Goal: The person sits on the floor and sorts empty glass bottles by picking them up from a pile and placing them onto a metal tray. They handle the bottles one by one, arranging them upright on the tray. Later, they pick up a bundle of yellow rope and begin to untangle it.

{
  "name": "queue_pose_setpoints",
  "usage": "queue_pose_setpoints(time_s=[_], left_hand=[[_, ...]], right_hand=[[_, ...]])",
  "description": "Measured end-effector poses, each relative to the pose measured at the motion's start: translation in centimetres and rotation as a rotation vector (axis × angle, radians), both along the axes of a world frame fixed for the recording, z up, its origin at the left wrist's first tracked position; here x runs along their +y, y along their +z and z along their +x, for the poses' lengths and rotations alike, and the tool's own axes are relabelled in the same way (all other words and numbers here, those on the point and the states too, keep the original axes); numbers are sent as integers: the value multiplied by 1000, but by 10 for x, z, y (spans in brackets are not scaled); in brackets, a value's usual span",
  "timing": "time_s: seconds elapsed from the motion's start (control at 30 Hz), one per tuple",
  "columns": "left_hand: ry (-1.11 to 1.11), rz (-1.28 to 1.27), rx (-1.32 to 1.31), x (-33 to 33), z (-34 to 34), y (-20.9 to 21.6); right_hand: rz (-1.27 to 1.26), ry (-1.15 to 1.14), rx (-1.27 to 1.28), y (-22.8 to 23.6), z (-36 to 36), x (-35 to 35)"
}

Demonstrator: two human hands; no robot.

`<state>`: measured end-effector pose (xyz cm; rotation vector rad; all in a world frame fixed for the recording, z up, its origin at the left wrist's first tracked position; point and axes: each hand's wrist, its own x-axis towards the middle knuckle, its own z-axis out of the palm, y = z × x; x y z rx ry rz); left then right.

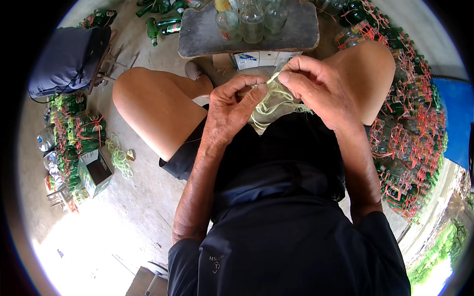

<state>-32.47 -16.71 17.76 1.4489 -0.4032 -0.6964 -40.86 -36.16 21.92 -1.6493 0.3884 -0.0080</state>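
A tangle of pale yellow-green string (277, 98) hangs between my two hands, above my lap. My left hand (229, 106) pinches part of it between thumb and forefinger. With thumb and fingertips pressed together, my right hand (318, 91) grips the string at a spot slightly higher and close beside the left fingertips. Loose loops droop below the fingers toward my dark shorts. Beyond the hands stands a low dark bench (197, 37) with several clear glass bottles (252, 24) on it.
Green bottles (152, 30) lie on the floor at the far left. Bundled bottles tied with red string (410, 128) are stacked along the right. On the left are an open carton (95, 173), more string (120, 158) and a stool with a dark cushion (69, 59).
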Motion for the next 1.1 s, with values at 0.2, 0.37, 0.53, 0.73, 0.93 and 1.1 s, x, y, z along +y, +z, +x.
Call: queue_pose_setpoints(time_s=[0.2, 0.37, 0.53, 0.73, 0.93, 1.1], left_hand=[[-71, 60, -73, 7, 5, -9], [-144, 56, -76, 8, 7, -5], [-155, 42, -54, 9, 5, 2], [-170, 37, -53, 9, 6, 2], [-141, 37, -53, 10, 7, -3], [-82, 74, -80, 11, 5, -8]], right_hand=[[158, -29, -61, 0, 2, -9], [159, -54, -52, 2, 6, -19], [201, -62, -90, 7, 5, -28], [206, -119, -59, 21, 5, -26], [219, -126, -105, 22, 1, -32], [281, -119, -175, 23, -5, -46]])
